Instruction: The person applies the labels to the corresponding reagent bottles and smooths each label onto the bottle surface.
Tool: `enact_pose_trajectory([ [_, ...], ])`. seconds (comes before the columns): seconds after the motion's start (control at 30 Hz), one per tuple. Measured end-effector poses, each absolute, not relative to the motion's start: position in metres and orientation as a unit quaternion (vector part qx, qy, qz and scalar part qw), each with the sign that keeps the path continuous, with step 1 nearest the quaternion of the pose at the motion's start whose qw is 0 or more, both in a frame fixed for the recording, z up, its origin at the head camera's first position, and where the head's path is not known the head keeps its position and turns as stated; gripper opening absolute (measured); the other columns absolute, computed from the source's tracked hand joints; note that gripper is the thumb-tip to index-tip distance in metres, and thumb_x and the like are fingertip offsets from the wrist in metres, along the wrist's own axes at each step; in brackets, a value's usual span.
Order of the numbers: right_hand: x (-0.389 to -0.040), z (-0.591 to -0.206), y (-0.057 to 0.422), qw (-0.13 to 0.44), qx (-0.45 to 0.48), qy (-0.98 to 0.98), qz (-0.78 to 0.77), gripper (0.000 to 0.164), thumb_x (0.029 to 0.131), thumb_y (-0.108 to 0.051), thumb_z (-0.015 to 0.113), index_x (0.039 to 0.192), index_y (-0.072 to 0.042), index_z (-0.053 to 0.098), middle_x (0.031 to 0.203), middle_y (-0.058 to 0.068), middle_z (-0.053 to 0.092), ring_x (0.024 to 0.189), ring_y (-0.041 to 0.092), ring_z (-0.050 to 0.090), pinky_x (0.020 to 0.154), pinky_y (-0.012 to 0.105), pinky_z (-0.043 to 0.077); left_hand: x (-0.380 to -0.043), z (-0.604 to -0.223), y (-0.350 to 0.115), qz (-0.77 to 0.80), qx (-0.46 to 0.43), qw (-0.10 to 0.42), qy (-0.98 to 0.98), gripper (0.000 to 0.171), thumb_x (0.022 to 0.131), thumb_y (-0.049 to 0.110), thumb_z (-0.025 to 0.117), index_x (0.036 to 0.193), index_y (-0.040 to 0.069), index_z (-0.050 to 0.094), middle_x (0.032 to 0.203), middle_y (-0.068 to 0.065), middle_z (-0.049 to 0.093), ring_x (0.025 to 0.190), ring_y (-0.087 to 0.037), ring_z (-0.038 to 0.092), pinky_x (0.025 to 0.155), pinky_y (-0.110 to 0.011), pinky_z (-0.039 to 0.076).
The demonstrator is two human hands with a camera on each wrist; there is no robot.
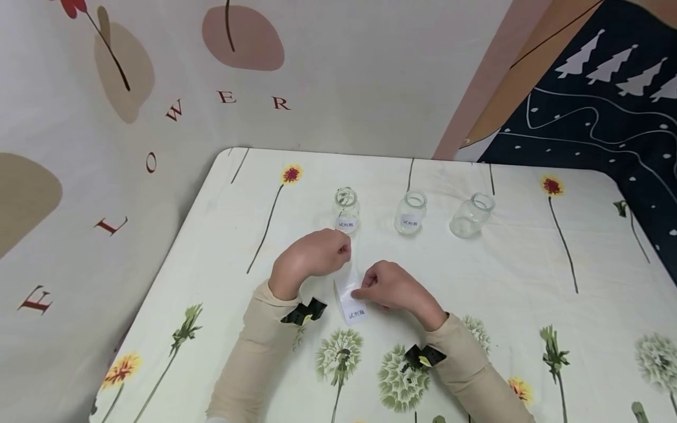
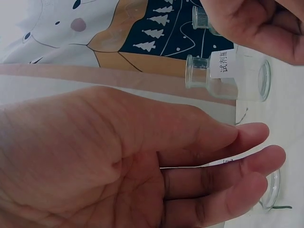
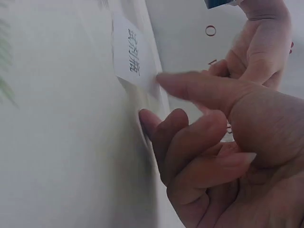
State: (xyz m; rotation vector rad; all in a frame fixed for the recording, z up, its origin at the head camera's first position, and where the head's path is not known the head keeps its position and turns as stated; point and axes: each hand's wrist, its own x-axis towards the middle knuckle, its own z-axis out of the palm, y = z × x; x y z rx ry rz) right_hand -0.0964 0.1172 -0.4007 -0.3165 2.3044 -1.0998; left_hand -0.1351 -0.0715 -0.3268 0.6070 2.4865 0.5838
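My right hand (image 1: 396, 288) pinches the near-middle part of a white label strip (image 1: 349, 305) with printed characters, its thumb lying across the strip and other fingers curled in. In the right wrist view, one end of the strip stands tilted up off the cloth. My left hand (image 1: 317, 255) hovers just in front of the left glass jar (image 1: 346, 200), which bears a printed label. The left wrist view has its thumb and fingers loosely bent, with nothing seen between them. Beside that jar stands another labelled glass jar (image 1: 407, 208).
A third glass jar (image 1: 471, 217), with no label showing, stands farther right in the same row. Flower-printed cloth (image 1: 529, 252) covers the table, with a patterned curtain (image 1: 370, 88) behind it. Each sleeve carries a black strap piece at the wrist.
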Motion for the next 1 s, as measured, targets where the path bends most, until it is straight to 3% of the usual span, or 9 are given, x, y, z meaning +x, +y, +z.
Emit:
enact_pose_trajectory([
  [0.17, -0.102, -0.402, 0.122, 0.276, -0.142, 0.849, -0.428, 0.018, 0.091, -0.01, 0.074, 0.073, -0.007, 0.07, 0.057, -0.005, 0.052, 0.051, 0.008, 0.046, 0.054, 0.024, 0.039, -0.134, -0.326, -0.07, 0.223, 0.223, 0.238, 0.919, 0.027, 0.106, 0.01, 0.048, 0.085, 0.007, 0.064, 0.069, -0.001, 0.051, 0.06, -0.014, 0.043, 0.06, -0.027, 0.036],
  [0.4, -0.114, -0.378, 0.148, 0.24, -0.148, 0.808, -0.518, 0.014, 0.099, -0.012, 0.066, 0.089, -0.002, 0.07, 0.069, 0.004, 0.056, 0.052, 0.011, 0.043, 0.051, 0.025, 0.036, -0.132, -0.321, -0.068, 0.268, 0.235, 0.162, 0.92, 0.018, 0.106, 0.018, 0.056, 0.107, 0.01, 0.072, 0.1, -0.001, 0.071, 0.081, -0.016, 0.061, 0.076, -0.032, 0.049],
  [0.57, -0.115, -0.358, 0.164, 0.206, -0.135, 0.775, -0.581, 0.016, 0.101, -0.01, 0.063, 0.094, 0.004, 0.067, 0.068, 0.003, 0.058, 0.051, 0.011, 0.041, 0.051, 0.025, 0.035, -0.128, -0.313, -0.064, 0.323, 0.259, 0.113, 0.903, 0.016, 0.105, 0.018, 0.06, 0.108, 0.01, 0.073, 0.095, 0.002, 0.072, 0.081, -0.014, 0.061, 0.075, -0.031, 0.05],
  [0.73, -0.11, -0.343, 0.175, 0.183, -0.128, 0.753, -0.619, 0.019, 0.102, -0.01, 0.061, 0.096, 0.007, 0.065, 0.074, 0.003, 0.065, 0.053, 0.012, 0.044, 0.051, 0.025, 0.037, -0.118, -0.303, -0.062, 0.371, 0.308, 0.063, 0.874, 0.011, 0.102, 0.018, 0.067, 0.109, 0.012, 0.074, 0.1, 0.006, 0.071, 0.09, -0.013, 0.062, 0.083, -0.03, 0.05],
  [1.0, -0.099, -0.325, 0.183, 0.157, -0.135, 0.737, -0.644, 0.017, 0.102, -0.008, 0.062, 0.094, 0.007, 0.066, 0.07, 0.004, 0.062, 0.055, 0.016, 0.048, 0.049, 0.026, 0.039, -0.103, -0.291, -0.059, 0.366, 0.357, 0.029, 0.859, 0.027, 0.094, 0.02, 0.079, 0.119, 0.012, 0.073, 0.112, 0.004, 0.071, 0.096, -0.015, 0.063, 0.087, -0.031, 0.05],
])
